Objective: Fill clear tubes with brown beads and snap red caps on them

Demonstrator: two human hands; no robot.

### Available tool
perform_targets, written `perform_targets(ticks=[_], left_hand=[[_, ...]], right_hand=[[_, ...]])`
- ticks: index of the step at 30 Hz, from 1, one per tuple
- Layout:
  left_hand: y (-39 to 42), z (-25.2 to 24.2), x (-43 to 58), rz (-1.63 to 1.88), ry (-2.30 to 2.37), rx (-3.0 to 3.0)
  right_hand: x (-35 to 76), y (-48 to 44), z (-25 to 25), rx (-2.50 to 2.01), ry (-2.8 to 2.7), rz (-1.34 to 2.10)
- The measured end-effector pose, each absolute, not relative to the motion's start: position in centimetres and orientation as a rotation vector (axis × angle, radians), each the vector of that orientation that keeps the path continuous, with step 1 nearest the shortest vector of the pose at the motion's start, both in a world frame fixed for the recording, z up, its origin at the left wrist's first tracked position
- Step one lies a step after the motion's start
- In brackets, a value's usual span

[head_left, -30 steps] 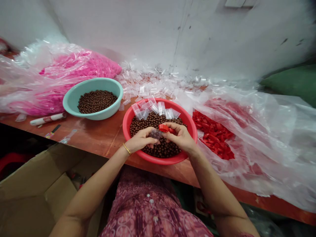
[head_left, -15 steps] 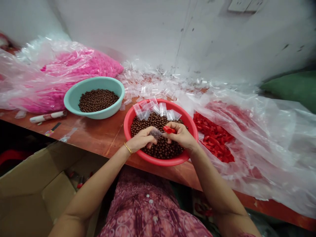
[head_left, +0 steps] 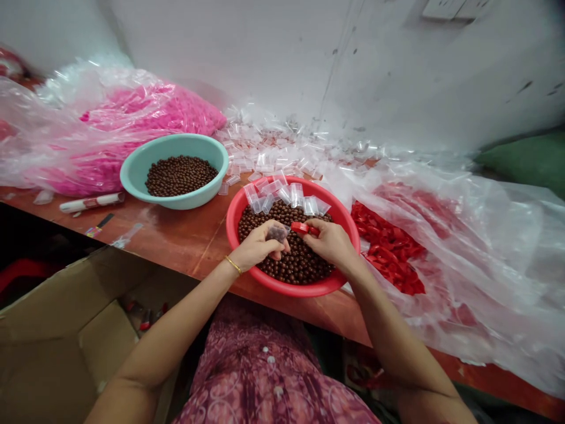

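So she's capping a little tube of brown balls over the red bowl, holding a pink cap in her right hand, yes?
Not quite: the cap in her right hand is red, not pink, as the head view shows. The rest holds: her left hand holds the tube over the red bowl.

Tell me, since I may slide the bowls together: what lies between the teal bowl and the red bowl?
In the head view, a few small clear tubes lie on the bare wooden table between the teal bowl and red bowl.

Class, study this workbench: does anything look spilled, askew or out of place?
Yes. Clear vials lie scattered loose over the table behind the red basin, and a few rest inside it on the brown balls. Near the edge lies a stray tube.
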State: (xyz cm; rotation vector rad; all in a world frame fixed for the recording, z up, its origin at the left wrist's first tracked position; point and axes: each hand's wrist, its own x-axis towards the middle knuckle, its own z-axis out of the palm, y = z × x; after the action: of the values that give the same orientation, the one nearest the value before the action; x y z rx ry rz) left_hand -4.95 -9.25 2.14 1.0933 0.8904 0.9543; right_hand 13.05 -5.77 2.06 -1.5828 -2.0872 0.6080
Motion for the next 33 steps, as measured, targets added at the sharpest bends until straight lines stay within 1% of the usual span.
perform_targets(ticks=[2,3,6,9,11,14,16,20,29,31,33], left_hand=[[-9.2,2.0,-4.9,0.931,0.898,1.108],[-9.2,2.0,-4.8,0.935,0.896,1.099],[-9.2,2.0,-4.9,0.96,0.878,1.059],[-9.2,2.0,-5.1,0.975,0.855,1.034],[-9.3,2.1,-5.2,0.987,0.838,1.034],[-9.4,2.0,-5.1,0.97,0.832,1.075],[-9.4,2.0,-5.1,0.959,0.842,1.098],[-9.4,1.9,-5.1,0.964,0.846,1.13],[-9.6,1.8,-5.1,0.973,0.908,1.212],[-9.7,1.5,-5.0,1.011,0.962,1.262],[-9.8,1.3,-5.0,1.048,1.014,1.302]], right_hand=[[12.9,-5.8,2.8,-1.778,-2.398,0.292],[12.8,-5.9,3.1,-1.836,-2.517,0.194],[12.3,-5.9,3.7,-1.857,-2.697,0.106],[12.3,-5.6,3.3,-1.793,-2.573,0.244],[12.5,-5.4,3.1,-1.695,-2.302,0.513],[12.3,-5.3,3.5,-1.373,-1.88,0.908],[11.8,-5.6,4.5,-1.167,-1.783,1.013],[10.7,-6.0,6.1,-1.011,-1.863,1.081],[11.5,-5.7,5.9,-0.911,-2.082,1.02],[11.7,-6.1,5.9,-0.888,-2.204,0.955],[11.8,-6.7,5.7,-0.903,-2.369,0.773]])
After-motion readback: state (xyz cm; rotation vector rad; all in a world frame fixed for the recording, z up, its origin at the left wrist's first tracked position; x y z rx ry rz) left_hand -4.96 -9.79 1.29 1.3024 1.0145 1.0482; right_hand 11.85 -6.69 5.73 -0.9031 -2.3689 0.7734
